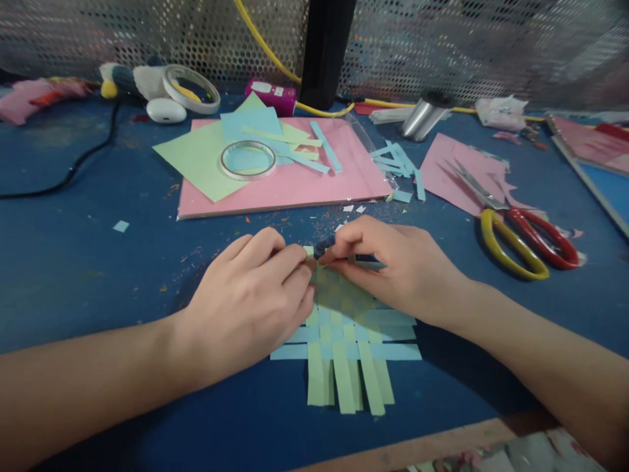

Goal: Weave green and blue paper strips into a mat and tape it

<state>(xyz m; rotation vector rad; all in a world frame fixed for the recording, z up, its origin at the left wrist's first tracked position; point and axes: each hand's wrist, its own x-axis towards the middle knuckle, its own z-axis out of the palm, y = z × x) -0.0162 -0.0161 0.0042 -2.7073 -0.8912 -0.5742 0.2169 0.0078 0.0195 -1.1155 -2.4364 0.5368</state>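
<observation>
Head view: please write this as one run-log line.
left hand: over left side of woven paper; right hand: pinching at far edge; scissors: partly on pink paper

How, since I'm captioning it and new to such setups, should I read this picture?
No machine here: one head-worn camera looks forward and down at a person's bare left hand and right hand. On the dark blue tabletop lies a woven mat of pale green and light blue paper strips. The right hand pinches at its far edge; which strip is too small to tell. The left hand partly covers its left side, fingertips partly hidden. Beyond is a flat pink stack; to the right, metal scissors with yellow and red handles.
</observation>
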